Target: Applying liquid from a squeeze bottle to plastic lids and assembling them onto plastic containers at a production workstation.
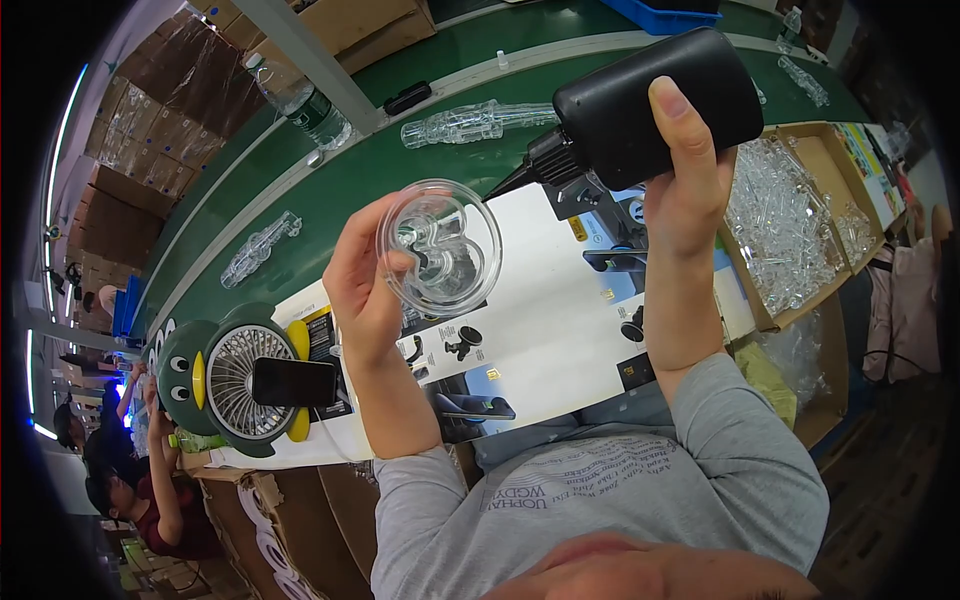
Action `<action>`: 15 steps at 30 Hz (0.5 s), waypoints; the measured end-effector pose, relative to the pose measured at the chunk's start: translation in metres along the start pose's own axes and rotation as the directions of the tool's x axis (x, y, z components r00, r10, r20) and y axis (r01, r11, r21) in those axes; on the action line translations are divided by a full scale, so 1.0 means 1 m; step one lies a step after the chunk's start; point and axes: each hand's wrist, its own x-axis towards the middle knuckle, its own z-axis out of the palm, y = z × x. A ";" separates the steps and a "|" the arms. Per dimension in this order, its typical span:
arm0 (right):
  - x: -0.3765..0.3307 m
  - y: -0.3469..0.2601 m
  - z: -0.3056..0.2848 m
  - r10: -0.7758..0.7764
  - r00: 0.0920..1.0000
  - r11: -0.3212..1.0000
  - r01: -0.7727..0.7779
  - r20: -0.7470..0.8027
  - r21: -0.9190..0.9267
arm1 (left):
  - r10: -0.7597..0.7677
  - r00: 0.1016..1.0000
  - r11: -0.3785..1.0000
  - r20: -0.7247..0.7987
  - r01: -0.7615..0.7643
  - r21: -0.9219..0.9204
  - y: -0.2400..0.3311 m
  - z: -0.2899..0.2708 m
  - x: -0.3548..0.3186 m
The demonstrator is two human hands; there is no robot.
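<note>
My left hand (352, 285) is closed around a clear, round plastic piece (455, 278) with a wide rim and moulded curves inside, tipped so its round end shows. In my right hand (690, 185) lies a black squeeze bottle (655, 105), tilted with its thin pointed nozzle (512, 182) down to the left. The nozzle's tip is at the upper right rim of the clear piece; whether it touches, I cannot tell. Below both hands a printed cardboard sheet (545, 345) covers the near part of the green table (350, 215).
Clear moulded pieces lie on the table, one long (470, 124) and one shorter (260, 248). On the right a cardboard box (765, 300) holds many small clear parts. At left stand a green penguin-shaped fan (225, 375), a phone (293, 383) and a water bottle (305, 105). People work farther left.
</note>
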 end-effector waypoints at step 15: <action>-0.004 -0.003 0.002 0.044 0.998 0.999 -0.045 -0.036 -0.009 | -0.017 0.999 1.000 0.030 0.017 -0.015 0.009 0.003 0.001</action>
